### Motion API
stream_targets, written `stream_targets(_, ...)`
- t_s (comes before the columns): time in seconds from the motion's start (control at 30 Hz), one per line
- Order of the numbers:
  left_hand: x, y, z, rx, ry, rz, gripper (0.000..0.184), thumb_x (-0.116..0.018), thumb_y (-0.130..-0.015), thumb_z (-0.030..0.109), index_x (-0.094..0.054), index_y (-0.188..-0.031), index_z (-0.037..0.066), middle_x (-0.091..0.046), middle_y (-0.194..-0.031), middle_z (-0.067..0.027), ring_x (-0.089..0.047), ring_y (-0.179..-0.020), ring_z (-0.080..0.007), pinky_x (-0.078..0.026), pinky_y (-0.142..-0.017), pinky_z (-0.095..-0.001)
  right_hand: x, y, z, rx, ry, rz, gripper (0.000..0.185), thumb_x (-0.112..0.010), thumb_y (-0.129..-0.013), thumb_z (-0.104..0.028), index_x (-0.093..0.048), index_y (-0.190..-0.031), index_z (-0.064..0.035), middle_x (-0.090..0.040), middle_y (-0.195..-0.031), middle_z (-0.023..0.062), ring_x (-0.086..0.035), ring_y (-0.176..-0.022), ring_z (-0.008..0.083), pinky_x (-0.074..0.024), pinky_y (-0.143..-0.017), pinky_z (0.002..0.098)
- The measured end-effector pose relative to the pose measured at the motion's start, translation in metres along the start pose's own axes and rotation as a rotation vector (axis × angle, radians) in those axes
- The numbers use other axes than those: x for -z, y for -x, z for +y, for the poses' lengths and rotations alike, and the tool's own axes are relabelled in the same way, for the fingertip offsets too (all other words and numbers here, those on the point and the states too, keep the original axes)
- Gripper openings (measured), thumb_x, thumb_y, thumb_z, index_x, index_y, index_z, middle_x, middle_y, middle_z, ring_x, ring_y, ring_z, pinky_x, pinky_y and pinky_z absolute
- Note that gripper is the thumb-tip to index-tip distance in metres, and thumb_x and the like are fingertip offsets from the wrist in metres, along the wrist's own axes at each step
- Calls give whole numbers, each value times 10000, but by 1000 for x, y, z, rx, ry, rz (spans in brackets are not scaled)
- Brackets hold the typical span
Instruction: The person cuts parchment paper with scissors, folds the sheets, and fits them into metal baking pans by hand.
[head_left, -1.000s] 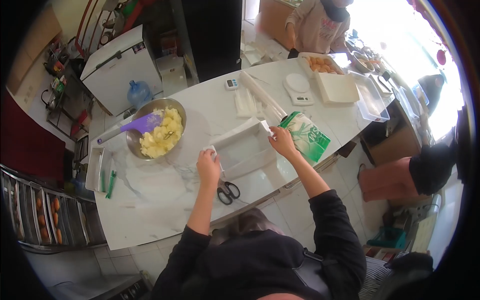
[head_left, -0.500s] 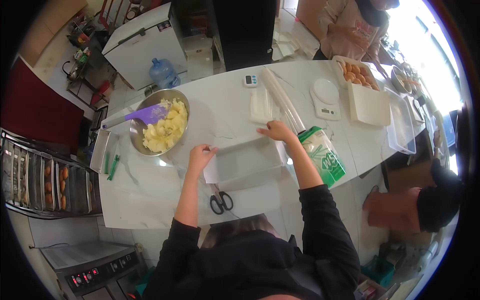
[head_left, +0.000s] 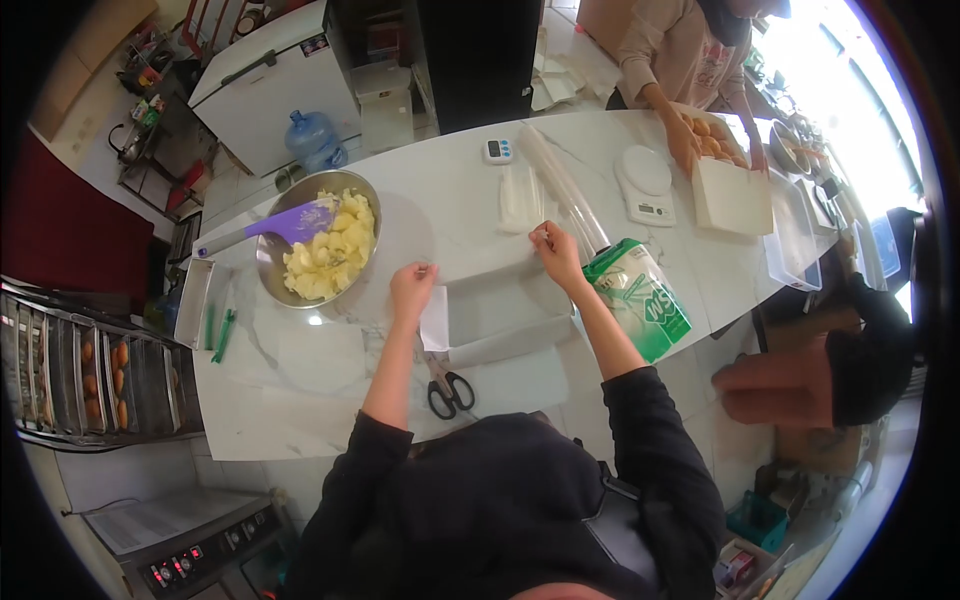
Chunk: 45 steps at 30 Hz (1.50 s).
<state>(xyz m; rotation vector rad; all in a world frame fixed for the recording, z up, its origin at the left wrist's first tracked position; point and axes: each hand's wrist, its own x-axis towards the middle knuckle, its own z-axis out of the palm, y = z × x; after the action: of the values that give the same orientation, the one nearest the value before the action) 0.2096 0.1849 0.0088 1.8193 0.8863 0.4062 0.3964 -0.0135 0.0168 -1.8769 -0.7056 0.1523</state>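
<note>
A white rectangular box or lined tray [head_left: 505, 310] lies in front of me on the table, with a pale flap on its left side. At its far left corner, my left hand [head_left: 408, 294] is closed in a pinch. My right hand [head_left: 560, 256] pinches at the far right corner. A thin white paper sheet [head_left: 488, 258] runs between my fingertips along the far edge; its exact hold is hard to make out. Black-handled scissors [head_left: 450, 392] lie nearer to me, their blades partly under the box. A green-and-white pack [head_left: 640, 302] stands beside my right forearm.
To the left sits a steel bowl [head_left: 272, 282] with yellow cream and a purple spatula [head_left: 298, 223]. Behind the box lie a timer [head_left: 497, 151], a plastic-wrap roll [head_left: 565, 190] and a scale [head_left: 645, 185]. A co-worker [head_left: 690, 50] handles a box of buns [head_left: 735, 200].
Both hands have shifted slightly, the right fingers drawing into a pinch. The view has moved a little. At the back right, the co-worker has put both hands on the bun box.
</note>
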Motion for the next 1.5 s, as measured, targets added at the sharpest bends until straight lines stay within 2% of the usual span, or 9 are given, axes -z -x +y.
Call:
stream_targets(0.2,2,8,19,-9,-202,40,200,-623,-764,156,-593,-919,33,-638,-793,-110,-608,-742,-229,-469,-665,-328,2,-5,-7,2,130,-14,152,-607,-781,-155,-589,-761,-6,-437,-489,50,-372,-452,109,-293,-436,294)
stream_targets(0.3,12,42,72,-641,-511,450,227,-607,-757,100,-569,-972,39,-606,-936,-117,-572,-897,-250,-456,-742,-336,-1,-9,5,80,179,-4,149,-608,-774,-154,-601,-765,-5,-494,-524,87,-434,-468,157,-337,-463,317)
stream_targets(0.37,4,72,109,-690,-304,116,208,-580,-759,49,-578,-965,25,-561,-1039,-120,-525,-983,-274,-437,-795,-357,-3,-8,15,150,184,9,150,-610,-772,-155,-605,-777,-5,-538,-562,121,-487,-494,202,-376,-491,331)
stream_targets(0.77,-49,32,24,-706,-480,33,185,-509,-727,33,-638,-858,48,-608,-761,-130,-587,-730,-296,-481,-630,-382,2,-9,10,-22,441,-86,264,-678,-701,-232,-602,-801,0,-583,-651,160,-559,-598,302,-431,-564,375)
stream_targets(0.87,-45,34,29,-665,-449,6,204,-490,-724,37,-655,-844,50,-634,-803,-135,-592,-766,-307,-474,-663,-391,5,-10,5,94,447,-22,226,-676,-698,-216,-617,-826,-39,-616,-724,116,-582,-733,269,-425,-661,376)
stream_targets(0.97,-47,31,29,-621,-492,-21,197,-496,-723,41,-660,-831,58,-634,-784,-132,-595,-751,-304,-474,-652,-390,-7,3,-41,507,576,-21,176,-661,-710,-194,-622,-835,-76,-629,-777,61,-559,-870,211,-370,-788,380)
stream_targets(1.07,-45,33,33,-644,-442,2,181,-505,-721,49,-662,-809,63,-631,-764,-129,-593,-733,-305,-473,-643,-394,-29,30,-68,526,836,-509,96,-626,-738,-150,-626,-813,-90,-619,-758,32,-536,-896,175,-305,-851,388)
stream_targets(1.37,-40,29,29,-724,-423,29,128,-532,-729,39,-645,-788,57,-616,-719,-107,-585,-715,-288,-470,-623,-379,38,1,-10,481,707,-414,102,-552,-758,-141,-651,-771,-124,-554,-680,60,-514,-775,232,-322,-814,367)
stream_targets(1.5,-45,27,35,-656,-464,18,124,-524,-744,64,-641,-785,72,-615,-736,-112,-587,-714,-295,-467,-614,-389,38,-3,-10,392,635,-348,119,-586,-747,-123,-656,-835,-84,-601,-784,92,-542,-839,251,-365,-830,358)
